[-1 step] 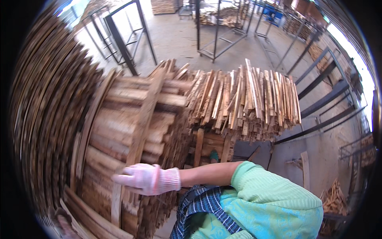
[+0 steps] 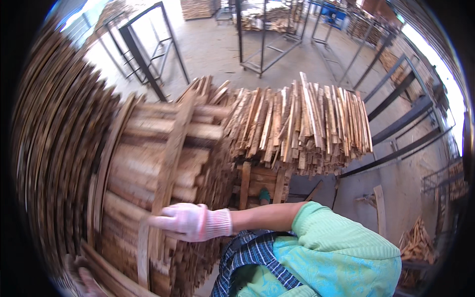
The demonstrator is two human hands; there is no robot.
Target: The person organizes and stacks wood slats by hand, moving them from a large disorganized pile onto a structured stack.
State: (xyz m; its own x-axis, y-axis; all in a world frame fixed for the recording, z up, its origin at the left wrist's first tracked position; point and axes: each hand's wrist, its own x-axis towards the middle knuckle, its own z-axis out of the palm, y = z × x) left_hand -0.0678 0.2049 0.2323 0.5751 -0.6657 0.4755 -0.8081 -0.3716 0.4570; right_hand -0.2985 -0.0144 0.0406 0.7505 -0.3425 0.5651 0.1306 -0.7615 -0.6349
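My right hand (image 2: pixel 185 222), in a pale pink knitted glove, reaches left over a tall stack of rough wooden boards (image 2: pixel 126 171). Its fingers stretch out and lie over a long wooden slat (image 2: pixel 170 158) that runs across the boards. Below the fingertips a shorter slat (image 2: pixel 142 255) stretches toward the lower edge. At the lower left rim my left hand (image 2: pixel 86 282) shows only in part, dim and smeared, beside several long strips (image 2: pixel 111 272). What its fingers hold, if anything, cannot be made out.
A high wall of stacked strips (image 2: pixel 54 148) stands on the left. Ahead lies a pile of narrow sticks (image 2: pixel 302 123) on a wooden support (image 2: pixel 246 185). Dark metal frames (image 2: pixel 262 49) stand farther off, with another rack (image 2: pixel 410 106) at the right. Scrap wood (image 2: pixel 418 242) lies at the lower right.
My right hand has slid a little to the right over the stack, baring more of the long slat. The stacks have shifted slightly left in view.
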